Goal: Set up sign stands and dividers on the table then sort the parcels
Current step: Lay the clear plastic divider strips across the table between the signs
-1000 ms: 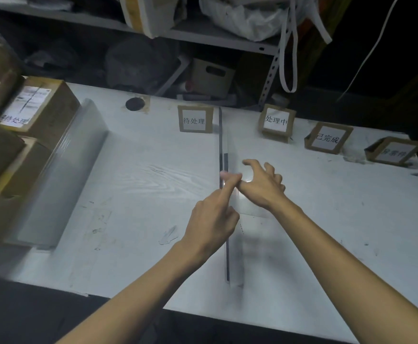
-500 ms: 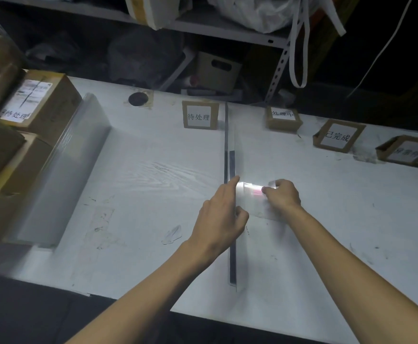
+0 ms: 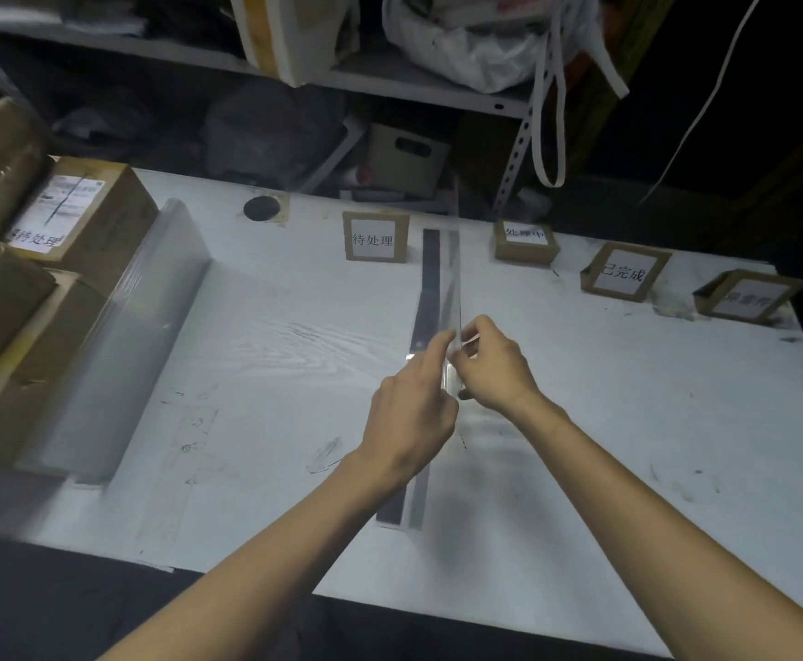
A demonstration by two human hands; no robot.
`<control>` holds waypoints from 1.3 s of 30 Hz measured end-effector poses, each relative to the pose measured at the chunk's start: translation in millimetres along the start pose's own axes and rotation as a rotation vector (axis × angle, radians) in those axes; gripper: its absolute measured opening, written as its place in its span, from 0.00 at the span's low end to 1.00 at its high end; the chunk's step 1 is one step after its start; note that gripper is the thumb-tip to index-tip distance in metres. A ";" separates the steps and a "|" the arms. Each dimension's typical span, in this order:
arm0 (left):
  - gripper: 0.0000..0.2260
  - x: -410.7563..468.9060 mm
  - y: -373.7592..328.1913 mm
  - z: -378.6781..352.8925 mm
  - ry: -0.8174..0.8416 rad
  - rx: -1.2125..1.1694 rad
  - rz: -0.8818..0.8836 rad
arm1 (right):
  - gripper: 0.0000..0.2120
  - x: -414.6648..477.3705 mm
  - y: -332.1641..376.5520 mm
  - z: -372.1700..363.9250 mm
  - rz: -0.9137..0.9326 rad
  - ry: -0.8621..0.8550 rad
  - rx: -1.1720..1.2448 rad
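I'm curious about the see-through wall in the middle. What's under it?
A long dark strip lies on the white table along the foot of the clear divider. The left hand and right hand cover its middle part.

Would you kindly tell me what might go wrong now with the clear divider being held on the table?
1. The clear divider stands on edge along the black strip, steadied only by the right hand's pinch grip at its top edge and the left hand touching it; let go unseated, it may topple.
2. Falling rightward, it could hit the nearest sign stand, which looks tipped back.
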State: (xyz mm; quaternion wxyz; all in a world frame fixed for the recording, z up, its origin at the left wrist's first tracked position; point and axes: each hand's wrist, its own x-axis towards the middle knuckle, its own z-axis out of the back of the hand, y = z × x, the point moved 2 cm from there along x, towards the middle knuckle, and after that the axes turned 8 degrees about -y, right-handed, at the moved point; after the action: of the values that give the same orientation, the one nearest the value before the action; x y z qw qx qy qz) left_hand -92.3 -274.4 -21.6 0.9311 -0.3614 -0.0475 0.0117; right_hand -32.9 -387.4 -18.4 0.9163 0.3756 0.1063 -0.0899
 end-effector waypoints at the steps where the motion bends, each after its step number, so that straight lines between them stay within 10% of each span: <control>1: 0.30 -1.2 1.8 -1.7 0.017 -0.034 0.016 | 0.06 -1.2 -0.2 -2.2 -0.006 0.004 0.019; 16: 0.41 -14.5 12.0 -10.3 0.429 -0.391 0.276 | 0.38 -5.0 12.1 -6.0 0.217 -0.036 -0.071; 25: 0.38 -22.3 1.8 -13.1 0.478 -0.278 0.211 | 0.22 -6.5 15.9 -5.9 0.236 0.008 -0.196; 39: 0.39 -18.1 14.9 -12.4 0.500 -0.284 0.198 | 0.22 -11.1 18.4 -11.3 0.122 0.068 -0.159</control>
State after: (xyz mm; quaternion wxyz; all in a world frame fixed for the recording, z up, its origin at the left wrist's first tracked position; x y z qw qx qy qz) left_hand -108.9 -272.8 -42.1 0.8483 -0.4827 0.2175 0.0064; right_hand -40.5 -365.6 -11.1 0.9429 0.3101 0.1208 -0.0124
